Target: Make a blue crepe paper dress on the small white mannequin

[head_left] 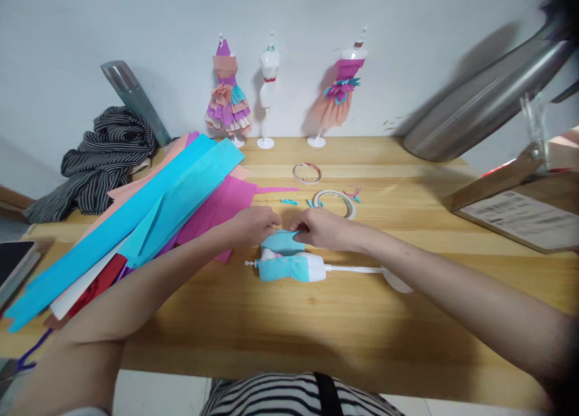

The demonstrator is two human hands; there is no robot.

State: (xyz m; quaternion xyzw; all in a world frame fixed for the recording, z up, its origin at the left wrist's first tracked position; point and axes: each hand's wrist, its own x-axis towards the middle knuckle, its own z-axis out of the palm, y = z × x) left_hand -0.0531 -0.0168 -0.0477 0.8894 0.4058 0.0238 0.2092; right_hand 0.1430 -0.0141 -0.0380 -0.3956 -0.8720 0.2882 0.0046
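A small white mannequin (318, 267) lies on its side across the wooden table, its head end to the left and its stand to the right. Light blue paper (284, 242) covers its torso and stretches up from it. My left hand (256, 225) is closed in a pinch at the paper's upper left edge. Opposite it, my right hand (320, 228) pinches the upper right edge of the same paper. My right forearm partly hides the stand's base.
Folded coloured papers (181, 193) spread over the left side. Tape rolls (335, 192) (307, 173) lie beyond my hands. Three upright mannequins (270, 66) stand at the wall. A metal flask (479, 102) and a cardboard box (520, 214) are at right.
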